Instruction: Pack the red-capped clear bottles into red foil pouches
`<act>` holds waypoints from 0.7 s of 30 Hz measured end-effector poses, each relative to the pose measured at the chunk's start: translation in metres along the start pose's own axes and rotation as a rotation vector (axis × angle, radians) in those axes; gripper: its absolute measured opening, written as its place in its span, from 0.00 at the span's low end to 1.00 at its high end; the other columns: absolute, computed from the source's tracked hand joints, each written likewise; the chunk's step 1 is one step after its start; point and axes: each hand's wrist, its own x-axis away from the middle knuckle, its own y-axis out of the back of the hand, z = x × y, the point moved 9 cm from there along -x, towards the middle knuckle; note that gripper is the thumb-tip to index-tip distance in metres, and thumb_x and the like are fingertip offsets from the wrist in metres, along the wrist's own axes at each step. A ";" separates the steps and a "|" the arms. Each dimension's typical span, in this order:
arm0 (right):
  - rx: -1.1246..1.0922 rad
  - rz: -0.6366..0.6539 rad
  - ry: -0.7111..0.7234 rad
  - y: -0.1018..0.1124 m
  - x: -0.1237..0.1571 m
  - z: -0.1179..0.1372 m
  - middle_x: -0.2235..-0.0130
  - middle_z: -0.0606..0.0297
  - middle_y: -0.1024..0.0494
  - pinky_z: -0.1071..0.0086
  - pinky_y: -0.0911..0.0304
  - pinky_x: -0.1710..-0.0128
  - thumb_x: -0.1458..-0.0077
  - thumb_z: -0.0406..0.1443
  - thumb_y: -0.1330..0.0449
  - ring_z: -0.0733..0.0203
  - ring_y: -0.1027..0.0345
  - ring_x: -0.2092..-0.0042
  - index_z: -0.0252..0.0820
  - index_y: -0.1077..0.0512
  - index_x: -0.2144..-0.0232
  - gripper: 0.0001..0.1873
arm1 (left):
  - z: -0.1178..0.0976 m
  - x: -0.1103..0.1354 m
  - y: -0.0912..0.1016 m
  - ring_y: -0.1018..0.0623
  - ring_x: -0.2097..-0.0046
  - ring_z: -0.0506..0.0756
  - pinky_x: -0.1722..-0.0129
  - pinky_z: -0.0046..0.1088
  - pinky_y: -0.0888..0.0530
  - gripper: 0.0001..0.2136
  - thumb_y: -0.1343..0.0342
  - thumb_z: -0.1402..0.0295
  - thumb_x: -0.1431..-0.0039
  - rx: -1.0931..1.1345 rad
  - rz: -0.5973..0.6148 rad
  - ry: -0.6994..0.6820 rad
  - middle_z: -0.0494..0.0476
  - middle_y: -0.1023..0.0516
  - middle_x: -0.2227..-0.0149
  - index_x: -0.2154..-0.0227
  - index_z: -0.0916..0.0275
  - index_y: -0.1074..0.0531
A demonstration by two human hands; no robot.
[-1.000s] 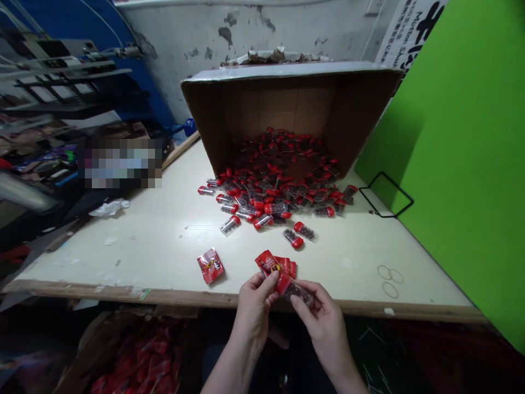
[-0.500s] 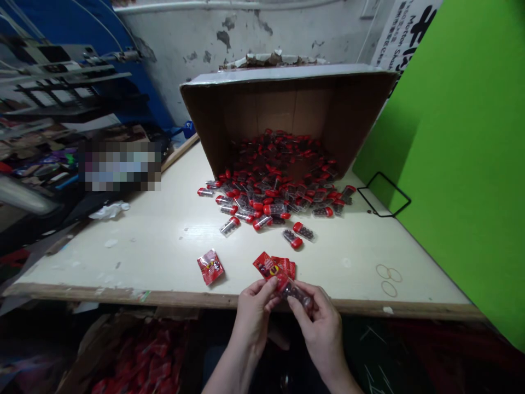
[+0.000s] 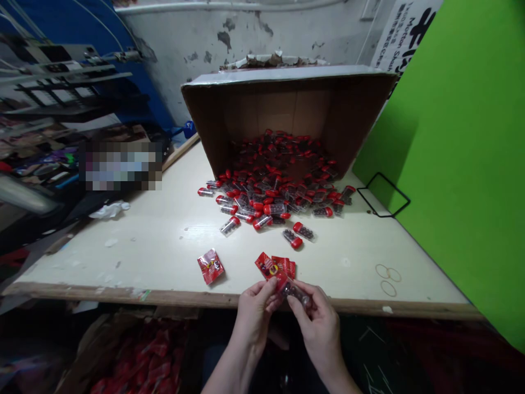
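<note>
Gripping one capped tube, apparently holding dark beads, hands face a carton of more.

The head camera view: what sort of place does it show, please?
Probably a small workshop or packing room: a large open carton spills red-capped tubes onto a worn table, and many red packets lie below its front edge.

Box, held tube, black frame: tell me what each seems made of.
Box: likely cardboard, matte brown inside, judging by its straight crease lines. Tube: apparently glossy plastic, its body see-through with small highlights. Frame: perhaps metal wire with a dull black finish, being thin yet sharply bent; plastic is possible.
</note>
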 end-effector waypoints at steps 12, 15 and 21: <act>0.145 -0.006 0.166 -0.009 0.006 0.018 0.63 0.58 0.24 0.67 0.33 0.65 0.47 0.38 0.40 0.57 0.29 0.65 0.44 0.27 0.58 0.13 | -0.008 0.003 0.009 0.24 0.75 0.49 0.71 0.22 0.28 0.13 0.30 0.67 0.64 0.038 -0.055 -0.090 0.58 0.21 0.76 0.76 0.70 0.24; 0.130 0.016 0.141 -0.012 0.007 0.013 0.63 0.58 0.24 0.68 0.33 0.67 0.46 0.37 0.41 0.58 0.30 0.66 0.44 0.27 0.58 0.13 | -0.005 0.001 0.010 0.24 0.74 0.49 0.70 0.24 0.28 0.12 0.31 0.67 0.63 0.059 -0.024 -0.061 0.58 0.21 0.76 0.77 0.69 0.24; -0.203 0.093 -0.201 -0.027 0.009 -0.021 0.69 0.62 0.24 0.72 0.35 0.76 0.48 0.41 0.39 0.63 0.32 0.74 0.40 0.30 0.58 0.16 | -0.002 0.000 0.007 0.23 0.72 0.50 0.66 0.25 0.28 0.10 0.33 0.67 0.59 0.055 0.035 -0.013 0.60 0.20 0.73 0.74 0.70 0.24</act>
